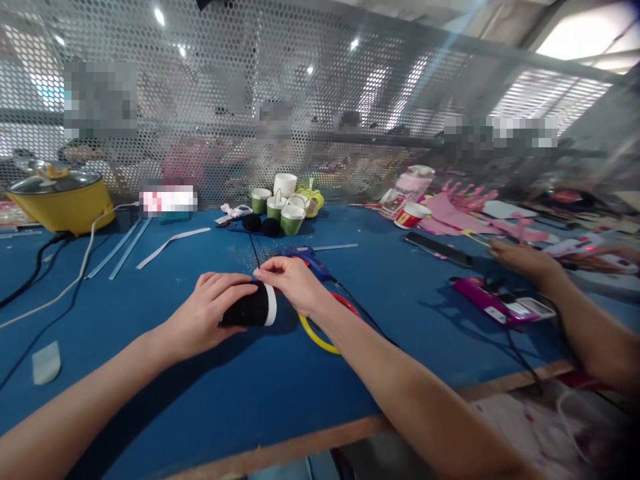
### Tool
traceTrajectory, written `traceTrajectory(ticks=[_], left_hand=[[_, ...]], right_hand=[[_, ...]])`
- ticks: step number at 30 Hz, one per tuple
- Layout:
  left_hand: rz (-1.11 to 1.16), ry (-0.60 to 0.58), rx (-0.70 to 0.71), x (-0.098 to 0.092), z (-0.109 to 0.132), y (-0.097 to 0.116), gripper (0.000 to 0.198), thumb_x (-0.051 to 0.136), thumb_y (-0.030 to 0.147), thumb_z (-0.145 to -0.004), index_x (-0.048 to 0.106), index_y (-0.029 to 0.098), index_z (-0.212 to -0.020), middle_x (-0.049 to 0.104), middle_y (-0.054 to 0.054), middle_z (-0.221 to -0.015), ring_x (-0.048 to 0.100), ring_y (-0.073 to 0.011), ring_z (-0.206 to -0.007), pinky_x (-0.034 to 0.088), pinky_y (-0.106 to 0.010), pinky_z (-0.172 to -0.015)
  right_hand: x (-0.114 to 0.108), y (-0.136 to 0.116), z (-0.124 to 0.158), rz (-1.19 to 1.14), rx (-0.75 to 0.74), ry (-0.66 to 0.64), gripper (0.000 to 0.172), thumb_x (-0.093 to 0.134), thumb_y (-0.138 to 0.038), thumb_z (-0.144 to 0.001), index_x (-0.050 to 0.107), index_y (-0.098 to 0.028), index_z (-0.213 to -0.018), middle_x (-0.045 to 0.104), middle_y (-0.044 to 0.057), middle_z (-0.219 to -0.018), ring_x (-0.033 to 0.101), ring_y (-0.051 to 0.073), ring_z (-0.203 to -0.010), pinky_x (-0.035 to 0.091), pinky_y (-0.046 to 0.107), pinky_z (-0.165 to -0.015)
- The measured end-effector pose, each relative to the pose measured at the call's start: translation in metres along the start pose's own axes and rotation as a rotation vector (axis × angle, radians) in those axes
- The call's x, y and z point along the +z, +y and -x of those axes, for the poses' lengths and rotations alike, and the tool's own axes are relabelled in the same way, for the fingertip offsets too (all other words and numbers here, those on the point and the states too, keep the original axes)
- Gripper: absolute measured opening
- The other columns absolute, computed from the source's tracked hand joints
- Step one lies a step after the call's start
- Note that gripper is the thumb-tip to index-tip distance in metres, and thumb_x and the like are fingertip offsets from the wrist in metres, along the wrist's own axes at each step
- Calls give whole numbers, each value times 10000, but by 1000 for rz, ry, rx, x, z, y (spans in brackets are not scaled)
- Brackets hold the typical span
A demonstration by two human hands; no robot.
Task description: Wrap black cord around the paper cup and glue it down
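My left hand (210,307) is wrapped around a black-covered cup (247,308) with a white rim, tilted on its side just over the blue table. At the rim, the fingers of my right hand (287,280) pinch a thin black cord (255,252) that sticks up and away from me. Behind my right hand lies a blue glue gun (313,261), partly hidden. A red and yellow ring (317,337) rests under my right forearm, which covers part of it.
Green-and-white cups (293,219) stand at the back beside black pompoms (271,227). A yellow pot (65,200) is at far left, with white strips (173,247) nearby. At right are a purple power strip (483,300), pink pieces (445,213) and another person's hand (525,260).
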State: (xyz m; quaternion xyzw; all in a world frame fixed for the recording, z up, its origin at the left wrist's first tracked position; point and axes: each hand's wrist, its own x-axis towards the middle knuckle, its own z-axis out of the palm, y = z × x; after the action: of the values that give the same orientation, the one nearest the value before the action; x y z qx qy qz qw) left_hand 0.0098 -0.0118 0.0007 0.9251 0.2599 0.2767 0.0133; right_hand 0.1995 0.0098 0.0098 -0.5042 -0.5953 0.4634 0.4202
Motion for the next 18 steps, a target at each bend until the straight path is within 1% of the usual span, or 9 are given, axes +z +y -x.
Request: traceTrajectory(ticks=[3, 5, 7, 10, 12, 15, 18], left_hand=[[59, -46, -109, 0, 0, 0, 600, 669, 293, -713, 362, 193, -1218, 482, -149, -1230, 469, -291, -1115, 376, -452, -880], [140, -83, -205, -1, -1, 1, 628, 676, 378, -692, 372, 192, -1209, 509, -141, -1197, 493, -292, -1086, 402, -453, -861], [226, -118, -291, -3, -3, 2, 585, 665, 400, -689, 413, 183, -1170, 552, -123, -1136, 539, -277, -1017, 430, -436, -834], [339, -137, -385, -6, -5, 4, 507, 663, 359, -681, 471, 168, -1110, 592, -92, -1067, 575, -251, -947, 459, -388, -798], [404, -141, -418, -8, -5, 4, 489, 663, 345, -681, 483, 172, -1101, 604, -69, -1042, 581, -233, -925, 465, -361, -784], [458, -154, -419, -10, -5, 4, 482, 657, 349, -693, 481, 183, -1110, 606, -48, -1024, 579, -213, -902, 466, -334, -764], [469, -163, -401, -9, -4, 3, 487, 659, 355, -694, 476, 191, -1115, 602, -43, -1019, 576, -207, -890, 467, -322, -748]], right_hand=[[4, 2, 1, -7, -12, 43, 222, 651, -375, -634, 579, -168, -673, 537, -23, -569, 464, 95, -497, 372, 240, -486], [8, 1, 2, 0, -28, 63, 213, 646, -371, -638, 578, -171, -671, 549, -16, -584, 479, 104, -522, 385, 248, -505], [10, 0, 3, 13, -36, 61, 210, 638, -371, -648, 576, -172, -674, 547, -17, -584, 477, 106, -524, 384, 250, -509], [9, -1, 2, 66, -36, 31, 212, 624, -378, -665, 581, -172, -689, 508, -34, -549, 428, 92, -481, 351, 243, -482], [7, -3, 1, 115, -69, 23, 212, 614, -379, -676, 589, -169, -689, 497, -36, -555, 406, 87, -481, 333, 242, -483], [4, -6, -1, 146, -111, 10, 199, 609, -362, -678, 592, -164, -672, 517, -27, -597, 423, 93, -535, 336, 247, -529], [3, -10, -2, 140, -69, -16, 188, 622, -348, -658, 590, -163, -658, 516, -33, -591, 433, 96, -557, 338, 252, -559]])
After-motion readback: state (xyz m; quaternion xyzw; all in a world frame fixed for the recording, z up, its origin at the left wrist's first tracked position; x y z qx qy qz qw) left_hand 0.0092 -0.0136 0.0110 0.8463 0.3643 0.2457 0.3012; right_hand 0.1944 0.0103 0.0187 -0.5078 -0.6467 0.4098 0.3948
